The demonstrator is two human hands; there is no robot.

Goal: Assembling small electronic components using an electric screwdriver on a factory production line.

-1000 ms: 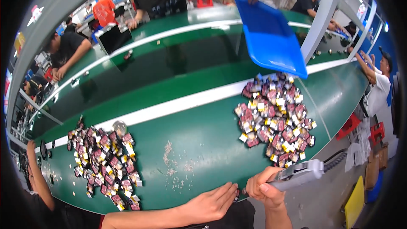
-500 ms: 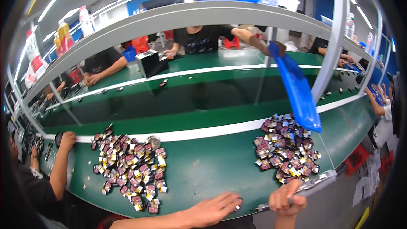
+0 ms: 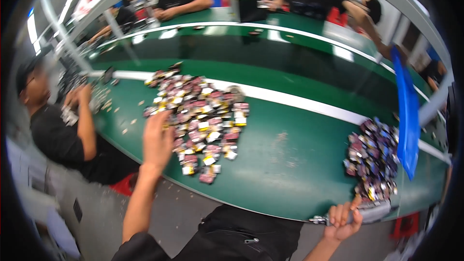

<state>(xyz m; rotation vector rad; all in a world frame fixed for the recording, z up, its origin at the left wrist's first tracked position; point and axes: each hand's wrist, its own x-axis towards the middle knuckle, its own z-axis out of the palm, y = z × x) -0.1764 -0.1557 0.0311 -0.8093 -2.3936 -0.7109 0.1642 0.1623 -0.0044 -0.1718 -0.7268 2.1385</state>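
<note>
My left hand (image 3: 158, 137) reaches to the near left edge of a pile of small dark electronic parts (image 3: 203, 121) with pink, white and yellow faces. Its fingers are stretched out and a little blurred, thumb apart, and I make out nothing held in them. My right hand (image 3: 342, 220) is wrapped round a grey electric screwdriver (image 3: 374, 212) at the bench's front edge, its tip pointing left. Just beyond it lies a second pile of like parts (image 3: 371, 157). Over that pile, a person across the bench holds a long blue plastic tray (image 3: 407, 116) steeply tilted.
A co-worker (image 3: 63, 121) works at the left end of the green bench (image 3: 290, 164). A round metal-coloured item (image 3: 236, 93) sits behind the left pile. A white strip (image 3: 299, 104) borders the dark belt. Across it stands a black-and-white box (image 3: 247, 8). Grey posts rise at both sides.
My left hand has moved from the small dark part at the bench's front edge to the left pile. My right hand keeps hold of the screwdriver. The view has swung left and down.
</note>
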